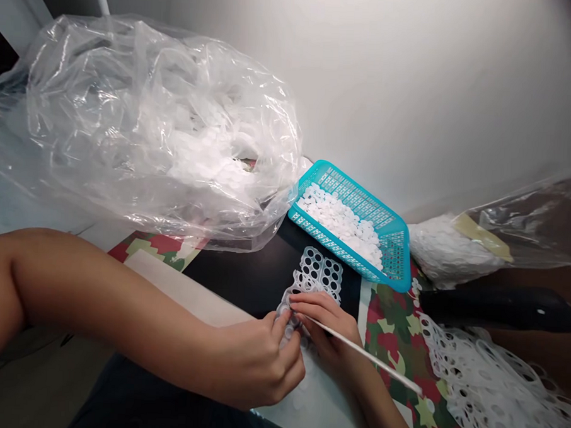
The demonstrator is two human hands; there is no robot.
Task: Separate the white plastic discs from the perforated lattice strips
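Note:
White plastic sheets with rows of round holes (321, 267) lie on a black surface in the middle. My left hand (264, 358) reaches in from the left, its fingers pinched at the near end of the holed sheet. My right hand (328, 323) is beside it, fingertips on the sheet, with a thin white stick (374, 358) held between thumb and fingers and pointing down to the right. Small translucent discs sit in or under the sheet at my fingertips; the exact contact is hidden by the fingers.
Behind the sheet stands a blue basket (396, 279) of white discs. A large clear bag (152, 120) bulges at the left. More holed sheets (495, 387) are piled at the right, near a black handle-like object (499, 307) and another white-filled bag (454, 250).

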